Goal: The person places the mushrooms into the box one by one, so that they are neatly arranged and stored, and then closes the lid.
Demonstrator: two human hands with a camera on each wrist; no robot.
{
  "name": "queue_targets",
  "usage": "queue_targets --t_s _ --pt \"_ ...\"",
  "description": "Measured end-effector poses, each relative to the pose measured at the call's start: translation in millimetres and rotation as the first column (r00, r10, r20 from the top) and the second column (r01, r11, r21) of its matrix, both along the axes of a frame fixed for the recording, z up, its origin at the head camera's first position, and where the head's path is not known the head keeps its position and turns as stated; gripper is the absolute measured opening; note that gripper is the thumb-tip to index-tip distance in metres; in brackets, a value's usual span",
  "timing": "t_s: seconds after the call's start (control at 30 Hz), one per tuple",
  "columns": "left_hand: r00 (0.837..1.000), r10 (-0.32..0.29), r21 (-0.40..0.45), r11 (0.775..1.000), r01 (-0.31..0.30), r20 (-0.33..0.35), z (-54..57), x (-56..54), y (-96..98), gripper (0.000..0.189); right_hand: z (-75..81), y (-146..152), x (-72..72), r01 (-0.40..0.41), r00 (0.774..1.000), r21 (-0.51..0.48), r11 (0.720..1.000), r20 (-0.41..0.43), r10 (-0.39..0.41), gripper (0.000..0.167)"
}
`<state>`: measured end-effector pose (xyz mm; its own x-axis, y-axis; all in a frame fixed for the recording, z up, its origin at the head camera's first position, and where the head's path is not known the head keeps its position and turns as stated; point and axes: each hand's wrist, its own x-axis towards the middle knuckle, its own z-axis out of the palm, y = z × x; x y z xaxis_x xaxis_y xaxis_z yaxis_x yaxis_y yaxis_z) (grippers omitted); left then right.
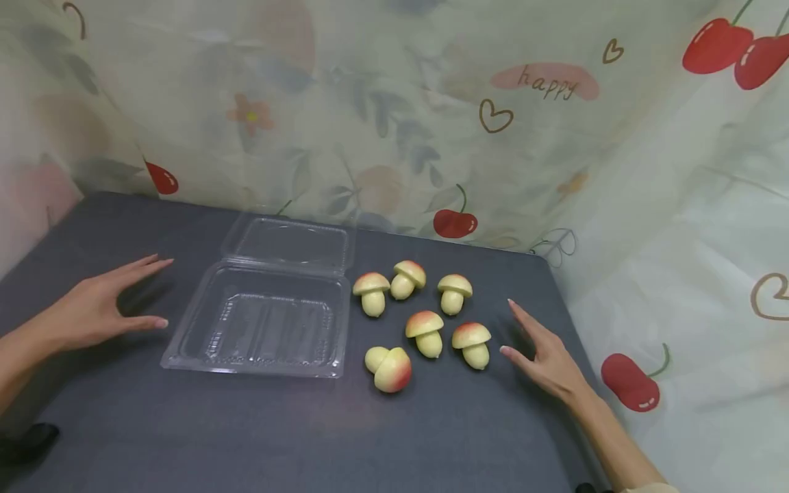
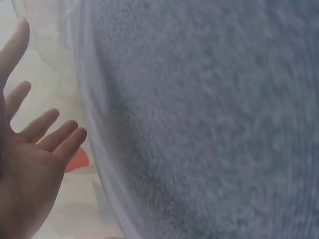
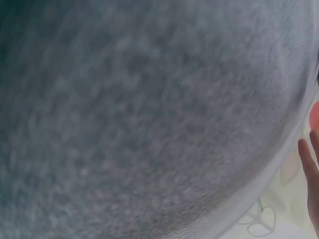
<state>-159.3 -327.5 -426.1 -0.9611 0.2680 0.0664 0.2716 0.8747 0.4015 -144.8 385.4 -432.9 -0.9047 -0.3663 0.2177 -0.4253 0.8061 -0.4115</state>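
My left hand (image 1: 107, 305) is held to the left of a clear plastic clamshell box (image 1: 191, 342), fingers extended and thumb apart, with nothing in its grasp. The box lies with its lid (image 1: 290, 243) folded back toward the curtain. To the right of the box several mushroom-shaped pieces with cream stems and red-yellow caps are spread out. One mushroom piece (image 1: 392, 370) lies on its side nearest the front. My right hand (image 1: 545, 356), fingers also extended and empty, is beside the rightmost mushroom piece (image 1: 473, 344). In the left wrist view the left hand (image 2: 32, 169) shows its spread fingers.
A dark grey cloth-covered table (image 1: 296, 438) carries everything. Behind it and at the right hangs a pale curtain (image 1: 394, 103) printed with cherries, leaves and hearts. A black object (image 1: 31, 441) shows by the left forearm.
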Motion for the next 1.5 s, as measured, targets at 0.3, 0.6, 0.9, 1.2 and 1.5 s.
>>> queue_targets --t_s 0.3,0.6,0.9,1.2,1.5 --pt "1.000 -0.026 0.179 0.984 0.024 0.009 6.7 -0.8 4.0 0.100 5.0 -14.7 -3.1 -0.172 0.983 -0.061 0.983 -0.071 0.167 0.091" --pt "0.978 -0.189 0.443 0.887 0.130 0.091 3.1 -8.3 9.9 0.087 4.5 -25.9 -3.9 -0.273 0.962 -0.085 0.958 -0.038 0.271 0.095" --pt "0.933 -0.326 0.592 0.786 0.177 0.153 2.4 -9.5 18.4 0.081 2.7 -37.2 -5.3 -0.311 0.950 -0.049 0.949 0.001 0.311 0.094" --pt "0.896 -0.399 0.619 0.759 0.203 0.196 3.2 -13.3 22.7 0.077 -0.2 -40.6 -4.2 -0.308 0.951 0.034 0.951 -0.025 0.309 0.090" --pt "0.898 -0.375 0.611 0.774 0.166 0.230 2.9 -14.7 28.3 0.078 -3.8 -39.4 -7.9 -0.293 0.955 -0.058 0.954 0.025 0.295 0.087"
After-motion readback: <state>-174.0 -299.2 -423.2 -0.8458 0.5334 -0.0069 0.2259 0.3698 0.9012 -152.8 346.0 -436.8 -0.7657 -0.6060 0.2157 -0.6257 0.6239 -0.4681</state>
